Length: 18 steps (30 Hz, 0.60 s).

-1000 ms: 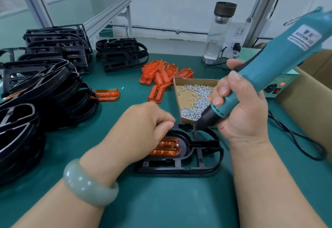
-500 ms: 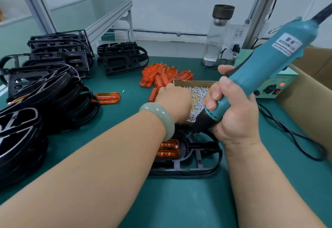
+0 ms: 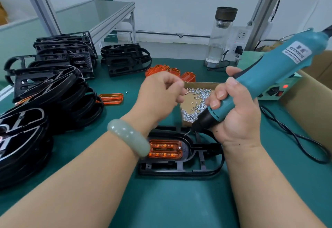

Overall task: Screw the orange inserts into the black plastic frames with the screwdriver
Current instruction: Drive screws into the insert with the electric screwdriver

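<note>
A black plastic frame lies on the green mat in front of me, with an orange insert seated in its left end. My right hand grips a teal electric screwdriver, tilted, its bit tip just above the frame's upper edge. My left hand hovers at the left rim of the cardboard screw box, fingers curled, a small screw showing at its fingertips. My left wrist, with a jade bangle, covers the insert's left end.
Stacks of black frames fill the left side, with another stack behind. Loose orange inserts lie beyond the screw box, one single insert to the left. A glass bottle, a power unit, its cable and a cardboard carton stand on the right.
My left hand left the insert, reached into the screw box and has now drawn back to its left rim with fingers curled. The screwdriver stayed over the frame.
</note>
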Tool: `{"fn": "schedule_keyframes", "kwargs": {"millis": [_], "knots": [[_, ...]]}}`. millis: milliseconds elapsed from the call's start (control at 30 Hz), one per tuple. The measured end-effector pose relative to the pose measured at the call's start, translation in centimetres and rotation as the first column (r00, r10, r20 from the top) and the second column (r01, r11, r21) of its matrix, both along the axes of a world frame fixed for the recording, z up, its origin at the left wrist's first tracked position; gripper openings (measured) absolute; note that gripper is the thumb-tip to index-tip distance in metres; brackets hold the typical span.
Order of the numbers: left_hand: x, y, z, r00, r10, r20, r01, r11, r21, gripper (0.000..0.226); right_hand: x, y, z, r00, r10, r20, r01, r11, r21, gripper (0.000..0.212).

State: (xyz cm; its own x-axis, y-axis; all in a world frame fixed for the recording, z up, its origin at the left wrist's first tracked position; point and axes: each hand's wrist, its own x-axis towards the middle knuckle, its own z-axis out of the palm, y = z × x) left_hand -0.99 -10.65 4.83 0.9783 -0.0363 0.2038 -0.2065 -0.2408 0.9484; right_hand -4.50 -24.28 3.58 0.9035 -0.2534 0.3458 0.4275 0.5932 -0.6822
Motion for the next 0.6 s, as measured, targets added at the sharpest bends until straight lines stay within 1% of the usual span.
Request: {"fn": "schedule_keyframes", "kwargs": {"millis": [33,100,167,233,333,367,433,500,600], "knots": [[-0.6,0.8,-0.2,0.999,0.025,-0.045,-0.030,0.994,-0.103,0.015,0.0,0.0,0.0,1.000,-0.004,-0.008,0.004,1.000,0.024,0.016],[-2.0,2.2,-0.9,0.988,0.058,-0.140,-0.096,0.953,-0.286,0.014,0.1,0.1,-0.1,1.000,-0.009,-0.025,0.011,0.997,0.075,0.017],[-3.4,3.4,-1.8,0.973,0.082,-0.214,-0.166,0.896,-0.413,0.013,0.1,0.3,-0.2,0.999,-0.010,-0.041,0.015,0.992,0.123,0.017],[-4.4,4.1,-2.5,0.961,0.115,-0.253,-0.220,0.873,-0.436,0.012,0.0,0.4,-0.3,0.999,-0.006,-0.054,0.014,0.987,0.157,0.014],[-4.9,4.7,-2.9,0.956,0.139,-0.257,-0.237,0.882,-0.407,0.020,-0.2,0.5,-0.4,0.998,-0.009,-0.068,0.022,0.981,0.194,0.011],[-5.0,4.8,-2.9,0.955,0.123,-0.268,-0.231,0.877,-0.422,0.018,-0.2,0.5,-0.4,0.998,-0.007,-0.069,0.022,0.977,0.211,0.011],[-5.3,4.7,-2.9,0.945,0.044,-0.325,-0.210,0.842,-0.497,0.007,-0.2,0.6,-0.2,0.997,-0.002,-0.081,0.022,0.970,0.244,0.012],[-5.6,4.4,-3.2,0.926,-0.043,-0.374,-0.190,0.803,-0.565,0.019,-0.3,0.6,-0.1,0.995,0.003,-0.099,0.025,0.959,0.281,0.012],[-5.6,4.1,-3.4,0.921,-0.086,-0.381,-0.167,0.795,-0.583,0.028,-0.3,0.8,0.0,0.993,0.004,-0.118,0.035,0.945,0.325,0.011]]}}
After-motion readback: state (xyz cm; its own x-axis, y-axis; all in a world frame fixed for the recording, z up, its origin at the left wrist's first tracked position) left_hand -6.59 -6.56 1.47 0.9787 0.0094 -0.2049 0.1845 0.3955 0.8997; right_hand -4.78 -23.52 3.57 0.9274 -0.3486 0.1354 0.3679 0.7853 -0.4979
